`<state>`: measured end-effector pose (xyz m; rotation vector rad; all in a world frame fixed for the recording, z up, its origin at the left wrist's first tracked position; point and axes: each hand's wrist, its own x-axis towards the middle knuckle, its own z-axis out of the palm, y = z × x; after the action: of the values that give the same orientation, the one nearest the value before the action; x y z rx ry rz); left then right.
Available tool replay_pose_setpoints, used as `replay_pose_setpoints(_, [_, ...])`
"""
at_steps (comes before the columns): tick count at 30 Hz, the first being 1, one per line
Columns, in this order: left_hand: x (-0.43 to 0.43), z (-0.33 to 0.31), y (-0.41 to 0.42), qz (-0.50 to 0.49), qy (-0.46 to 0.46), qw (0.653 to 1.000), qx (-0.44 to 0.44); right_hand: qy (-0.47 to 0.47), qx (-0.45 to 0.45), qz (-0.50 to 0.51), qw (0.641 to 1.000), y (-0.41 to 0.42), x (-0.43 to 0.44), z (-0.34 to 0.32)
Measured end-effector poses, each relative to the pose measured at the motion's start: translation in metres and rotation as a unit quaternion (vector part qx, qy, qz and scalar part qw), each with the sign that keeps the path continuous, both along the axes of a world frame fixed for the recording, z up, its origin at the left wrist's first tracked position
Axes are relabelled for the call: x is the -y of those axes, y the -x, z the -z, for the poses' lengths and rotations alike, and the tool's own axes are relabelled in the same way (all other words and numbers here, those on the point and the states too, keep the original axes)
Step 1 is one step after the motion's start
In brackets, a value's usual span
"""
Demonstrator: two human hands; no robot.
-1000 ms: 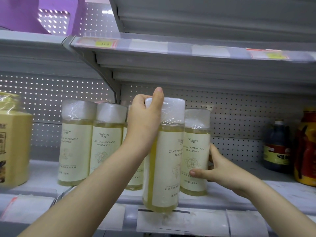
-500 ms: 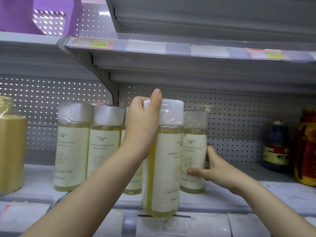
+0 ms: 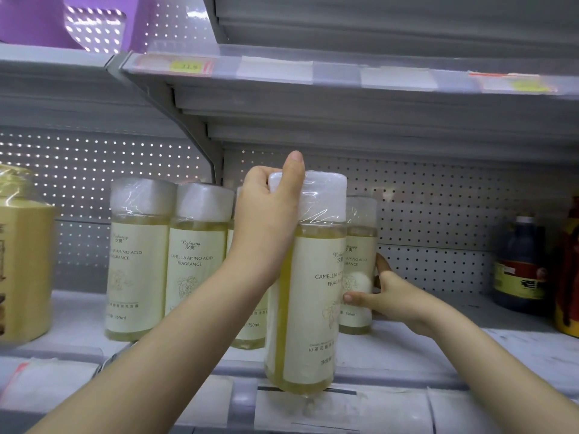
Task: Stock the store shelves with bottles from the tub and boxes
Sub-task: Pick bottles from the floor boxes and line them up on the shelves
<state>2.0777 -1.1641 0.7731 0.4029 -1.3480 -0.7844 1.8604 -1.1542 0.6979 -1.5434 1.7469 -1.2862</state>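
My left hand [image 3: 266,220] grips a tall bottle of pale yellow liquid [image 3: 308,311] by its wrapped white cap, holding it upright over the front edge of the grey shelf [image 3: 438,346]. My right hand [image 3: 394,299] holds the lower part of a like bottle [image 3: 360,264] standing further back, thumb across its label and fingers behind it. Two more such bottles [image 3: 138,261] [image 3: 197,264] stand in a row to the left, and another one [image 3: 247,330] is mostly hidden behind my left arm.
A yellow wrapped container [image 3: 22,261] stands at the far left of the shelf. A dark sauce bottle [image 3: 520,264] and a red-yellow bottle [image 3: 568,277] stand at the far right. The upper shelf's edge [image 3: 313,70] hangs low overhead, with a purple basket [image 3: 37,20] on it.
My right hand has pushed the rear bottle further back and left, so it is now more hidden behind the held bottle. The held bottle has stayed at the shelf's front edge.
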Motion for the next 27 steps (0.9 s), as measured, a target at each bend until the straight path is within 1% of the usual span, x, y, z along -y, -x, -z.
replay_pose_setpoints(7, [-0.001, 0.0, 0.0, -0.003, 0.001, 1.0, -0.005, -0.048, 0.031, -0.015, 0.998, 0.01, 0.011, -0.004])
replay_pose_setpoints(11, [-0.001, -0.001, 0.001, -0.005, -0.003, 1.0, -0.005, -0.046, 0.01, 0.005, 0.999, 0.009, 0.018, -0.002])
replay_pose_setpoints(18, [-0.002, -0.001, 0.002, -0.02, -0.008, 1.0, 0.0, -0.035, 0.009, -0.019, 0.999, 0.011, 0.014, -0.005])
replay_pose_setpoints(23, [-0.002, -0.001, 0.003, -0.015, -0.013, 1.0, -0.003, -0.044, 0.047, -0.014, 0.998, 0.01, 0.015, -0.002])
replay_pose_setpoints(27, [-0.001, -0.001, 0.003, -0.017, -0.011, 1.0, -0.007, -0.048, 0.055, -0.022, 0.997, 0.011, 0.014, -0.003])
